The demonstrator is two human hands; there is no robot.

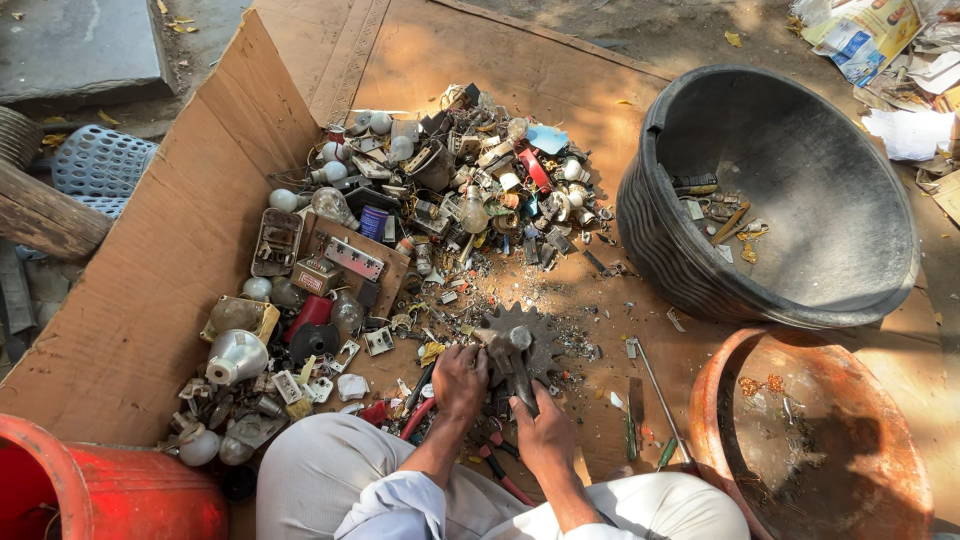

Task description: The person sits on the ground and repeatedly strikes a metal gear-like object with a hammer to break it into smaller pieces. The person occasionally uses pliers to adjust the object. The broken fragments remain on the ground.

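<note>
Partly hidden — hammer (517, 352) handle in right hand (543, 432).

Bare cardboard (480, 60) lay open far beyond the scrap heap (440, 190) (bulbs, switches, metal bits), which blocked the left; the black tub (700, 270) and orange basin (720, 400) walled the right, a littered strip running between

Black tub (660, 215) right of scrap pile (420, 220); orange basin (720, 400) below; red bucket (110, 490) bottom left
</note>
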